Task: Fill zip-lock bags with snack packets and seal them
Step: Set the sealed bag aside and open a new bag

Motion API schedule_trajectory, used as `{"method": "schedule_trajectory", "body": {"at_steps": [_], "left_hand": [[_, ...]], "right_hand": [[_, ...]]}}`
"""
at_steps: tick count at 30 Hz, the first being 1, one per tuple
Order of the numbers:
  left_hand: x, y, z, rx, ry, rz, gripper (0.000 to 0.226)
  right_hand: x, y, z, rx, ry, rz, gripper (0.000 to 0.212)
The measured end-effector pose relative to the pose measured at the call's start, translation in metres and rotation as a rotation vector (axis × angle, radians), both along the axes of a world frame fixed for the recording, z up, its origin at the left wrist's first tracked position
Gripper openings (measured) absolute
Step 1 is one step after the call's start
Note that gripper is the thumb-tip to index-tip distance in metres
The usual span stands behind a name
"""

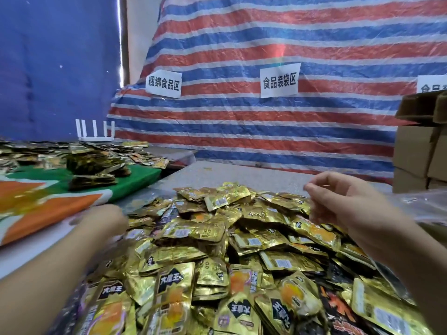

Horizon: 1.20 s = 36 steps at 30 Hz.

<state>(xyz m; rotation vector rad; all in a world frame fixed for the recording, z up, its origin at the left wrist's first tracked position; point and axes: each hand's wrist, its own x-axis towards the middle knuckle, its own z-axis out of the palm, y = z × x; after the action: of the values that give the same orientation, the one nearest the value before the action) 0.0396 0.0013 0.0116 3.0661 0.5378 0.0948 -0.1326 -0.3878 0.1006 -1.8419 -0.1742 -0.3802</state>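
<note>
A big heap of gold foil snack packets [242, 250] covers the table in front of me. My left hand [101, 222] is low at the heap's left edge and blurred by motion, so its fingers and anything in them cannot be made out. My right hand [338, 201] hovers above the heap's right side with its fingers loosely curled and thumb near the index tip; nothing shows between them. Crumpled clear plastic [425, 206], perhaps zip-lock bags, lies just right of that hand.
A green and orange cloth [135, 180] at the left carries stacked packet bundles [94, 170]. Behind it stands a white router [95, 134]. Cardboard boxes [420, 151] are stacked at the right. A striped tarp [266, 131] with paper signs hangs behind the grey table [242, 174].
</note>
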Motion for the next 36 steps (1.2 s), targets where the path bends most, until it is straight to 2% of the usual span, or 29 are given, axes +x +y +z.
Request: {"method": "schedule_trajectory", "body": {"at_steps": [4, 6, 10, 13, 16, 18, 22, 29, 32, 33, 35, 36], "left_hand": [[-0.003, 0.018, -0.02, 0.03, 0.068, -0.039, 0.04], [-0.001, 0.018, -0.024, 0.093, 0.027, -0.052, 0.032], [-0.002, 0.014, -0.023, 0.084, -0.048, -0.013, 0.017], [-0.001, 0.014, -0.02, 0.084, -0.047, -0.024, 0.03], [0.0, 0.019, -0.021, -0.029, -0.083, 0.004, 0.045], [-0.004, 0.02, -0.021, -0.045, -0.061, -0.002, 0.043], [-0.006, 0.024, -0.031, 0.04, 0.008, 0.002, 0.032], [-0.012, 0.033, -0.015, 0.027, -0.12, 0.078, 0.025], [-0.017, 0.031, 0.001, -0.025, -0.253, 0.045, 0.045], [-0.019, 0.027, 0.008, -0.031, -0.291, 0.027, 0.045], [-0.025, 0.015, 0.023, -0.058, -0.419, -0.036, 0.019], [-0.027, 0.008, 0.031, -0.117, -0.508, -0.087, 0.018]], "right_hand": [[-0.004, 0.004, 0.001, -0.019, 0.004, 0.02, 0.019], [-0.004, 0.004, 0.001, -0.01, 0.014, 0.029, 0.02], [-0.005, 0.004, 0.002, -0.016, 0.032, 0.031, 0.022], [-0.005, 0.003, 0.001, -0.027, 0.031, 0.026, 0.022], [-0.004, 0.002, 0.001, -0.039, 0.032, 0.023, 0.022], [-0.003, 0.002, 0.0, -0.052, 0.032, 0.028, 0.023], [-0.001, 0.002, -0.001, -0.063, 0.034, 0.037, 0.023], [0.002, 0.0, -0.003, -0.06, 0.039, 0.049, 0.023], [0.003, 0.0, -0.004, -0.064, 0.031, 0.049, 0.023], [0.004, 0.0, -0.004, -0.065, 0.031, 0.049, 0.023], [0.004, -0.001, -0.004, -0.065, 0.031, 0.052, 0.023], [0.004, -0.002, -0.004, -0.065, 0.03, 0.056, 0.023]]}}
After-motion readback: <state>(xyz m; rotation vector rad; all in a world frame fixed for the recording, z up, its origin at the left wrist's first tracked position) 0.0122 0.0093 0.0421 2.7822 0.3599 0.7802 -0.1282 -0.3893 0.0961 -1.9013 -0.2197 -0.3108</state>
